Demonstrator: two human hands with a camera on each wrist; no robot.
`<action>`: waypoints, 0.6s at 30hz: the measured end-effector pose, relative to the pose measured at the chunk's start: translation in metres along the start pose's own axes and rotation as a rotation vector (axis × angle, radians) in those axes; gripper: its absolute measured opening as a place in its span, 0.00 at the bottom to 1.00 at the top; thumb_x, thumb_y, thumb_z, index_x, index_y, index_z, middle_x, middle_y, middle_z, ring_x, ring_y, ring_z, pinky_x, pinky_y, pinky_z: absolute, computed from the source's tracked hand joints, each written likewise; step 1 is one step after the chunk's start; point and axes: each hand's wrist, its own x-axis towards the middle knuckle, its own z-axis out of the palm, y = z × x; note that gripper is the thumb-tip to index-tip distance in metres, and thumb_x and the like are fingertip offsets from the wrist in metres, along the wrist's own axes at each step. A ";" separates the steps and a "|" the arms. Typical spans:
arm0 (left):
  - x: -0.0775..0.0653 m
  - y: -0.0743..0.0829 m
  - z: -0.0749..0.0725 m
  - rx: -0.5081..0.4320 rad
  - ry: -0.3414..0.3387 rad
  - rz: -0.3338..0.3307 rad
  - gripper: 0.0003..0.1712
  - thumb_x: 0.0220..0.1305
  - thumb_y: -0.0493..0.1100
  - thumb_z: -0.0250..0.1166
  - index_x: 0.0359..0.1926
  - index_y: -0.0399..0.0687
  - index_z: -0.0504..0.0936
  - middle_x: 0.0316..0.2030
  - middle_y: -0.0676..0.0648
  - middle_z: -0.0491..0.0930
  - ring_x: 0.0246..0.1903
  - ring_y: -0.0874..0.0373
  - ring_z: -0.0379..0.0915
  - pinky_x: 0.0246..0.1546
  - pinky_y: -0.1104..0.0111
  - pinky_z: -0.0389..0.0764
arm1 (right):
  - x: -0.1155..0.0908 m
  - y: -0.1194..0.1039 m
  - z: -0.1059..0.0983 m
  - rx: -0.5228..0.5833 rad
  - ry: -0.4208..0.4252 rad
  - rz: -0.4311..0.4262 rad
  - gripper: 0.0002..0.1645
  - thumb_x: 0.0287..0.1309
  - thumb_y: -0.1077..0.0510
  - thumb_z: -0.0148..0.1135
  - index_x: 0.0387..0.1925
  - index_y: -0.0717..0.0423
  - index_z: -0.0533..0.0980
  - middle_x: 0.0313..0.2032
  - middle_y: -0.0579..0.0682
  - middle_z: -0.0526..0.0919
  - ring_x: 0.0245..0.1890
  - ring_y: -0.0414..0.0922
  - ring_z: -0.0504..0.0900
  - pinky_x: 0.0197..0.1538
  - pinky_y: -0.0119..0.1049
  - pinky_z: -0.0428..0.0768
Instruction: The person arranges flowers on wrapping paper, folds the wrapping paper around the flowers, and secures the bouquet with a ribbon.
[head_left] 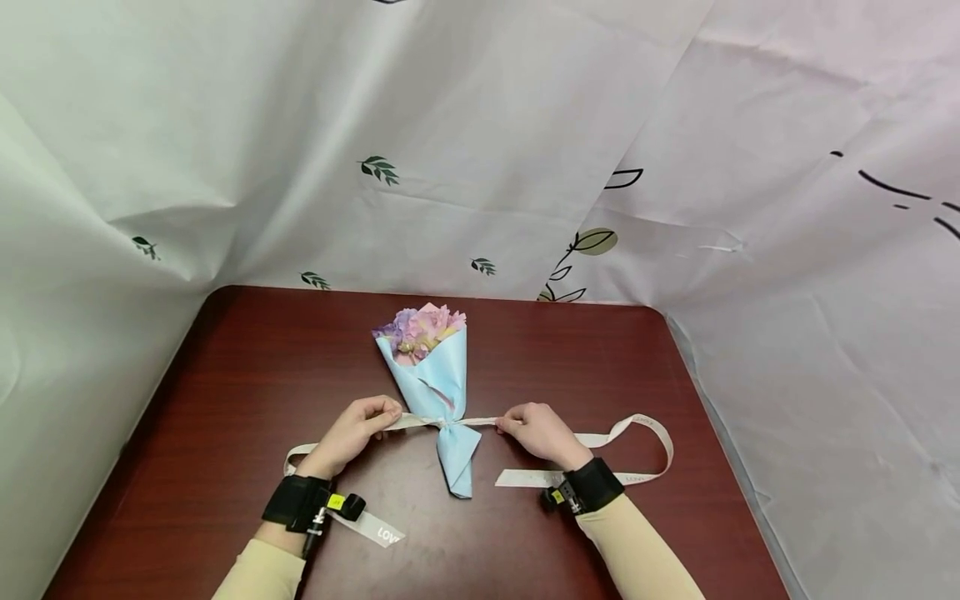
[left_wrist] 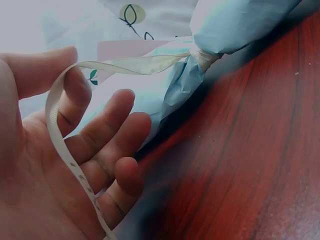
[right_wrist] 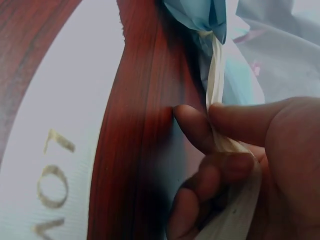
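Observation:
A bouquet of pink and purple flowers in light blue wrapping lies on the table, blooms pointing to the back. A cream ribbon with printed letters is cinched round its narrow neck, where the wrapping bunches up. To the left of the neck, my left hand pinches one side of the ribbon between thumb and index finger, its other fingers loosely bent. On the opposite side my right hand pinches the other length, thumb against fingers. Both lengths stretch nearly straight out from the neck.
One ribbon tail lies under the left wrist, its printed end toward the front. The other tail loops out to the right and back, its cut end beside the right wrist. White patterned cloth hangs behind the dark red table.

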 end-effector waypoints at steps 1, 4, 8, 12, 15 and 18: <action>0.000 0.000 0.000 0.000 0.007 0.005 0.13 0.74 0.42 0.60 0.33 0.38 0.81 0.38 0.46 0.80 0.33 0.52 0.72 0.30 0.66 0.73 | -0.001 0.001 0.000 0.007 -0.005 -0.004 0.15 0.72 0.44 0.58 0.31 0.39 0.85 0.26 0.36 0.80 0.26 0.38 0.72 0.35 0.36 0.69; -0.001 0.002 0.000 -0.015 0.020 0.027 0.15 0.75 0.43 0.60 0.32 0.37 0.81 0.42 0.42 0.80 0.37 0.59 0.73 0.32 0.66 0.74 | -0.003 0.005 -0.002 0.035 -0.012 -0.007 0.15 0.71 0.41 0.58 0.35 0.39 0.86 0.26 0.37 0.79 0.27 0.38 0.73 0.37 0.36 0.70; -0.003 0.004 -0.003 -0.073 -0.005 0.080 0.16 0.77 0.42 0.56 0.39 0.34 0.83 0.50 0.36 0.78 0.41 0.61 0.73 0.36 0.66 0.73 | -0.005 0.008 -0.005 0.077 -0.009 0.001 0.19 0.71 0.36 0.55 0.39 0.39 0.86 0.30 0.38 0.82 0.30 0.38 0.75 0.39 0.37 0.71; -0.005 0.006 -0.005 -0.148 -0.035 0.141 0.19 0.79 0.39 0.50 0.39 0.27 0.82 0.55 0.32 0.76 0.52 0.58 0.73 0.50 0.70 0.72 | -0.007 0.010 -0.007 0.101 -0.014 0.018 0.24 0.71 0.32 0.51 0.41 0.39 0.85 0.33 0.40 0.83 0.33 0.39 0.76 0.40 0.39 0.71; -0.004 0.008 -0.004 -0.207 -0.073 0.171 0.22 0.80 0.39 0.47 0.36 0.22 0.77 0.59 0.30 0.75 0.60 0.54 0.71 0.57 0.70 0.70 | -0.009 0.010 -0.009 0.114 -0.023 0.027 0.24 0.74 0.35 0.48 0.41 0.42 0.85 0.35 0.41 0.83 0.35 0.40 0.76 0.42 0.39 0.71; -0.001 0.012 0.001 -0.291 -0.140 0.195 0.21 0.81 0.40 0.45 0.40 0.23 0.74 0.62 0.27 0.73 0.64 0.45 0.69 0.61 0.64 0.70 | -0.011 0.007 -0.012 0.134 -0.017 0.040 0.21 0.77 0.45 0.46 0.41 0.45 0.84 0.33 0.43 0.82 0.34 0.40 0.76 0.43 0.39 0.71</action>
